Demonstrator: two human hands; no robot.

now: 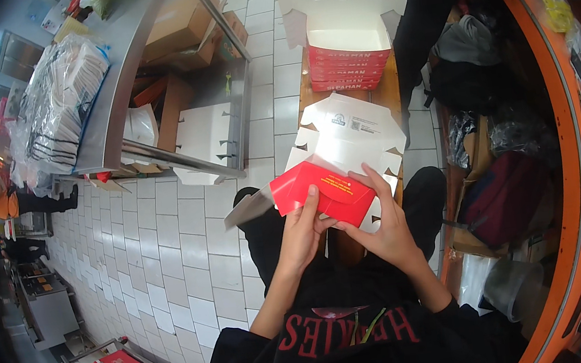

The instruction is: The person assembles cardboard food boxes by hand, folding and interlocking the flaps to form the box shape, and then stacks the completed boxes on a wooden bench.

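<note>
A red cardboard box [331, 191], partly folded, is between my two hands over the bench, with a pale flap sticking out to its left. My left hand [301, 237] grips its near left side, thumb pressed on the red face. At the right end, my right hand [388, 231] is curled around the box, with fingertips on its upper edge and the thumb at the near edge. Just beyond lies a flat white carton sheet [350, 134] with cut tabs, partly hidden by the red box.
Past the sheet, a stack of red boxes [348, 73] with a raised white lid stands on the wooden bench [306, 100]. At left is a metal table [102, 132] with plastic-wrapped goods. An orange-edged shelf [576, 219] with bags lines the right. Another person's dark-clothed leg [412, 36] is beside the stack.
</note>
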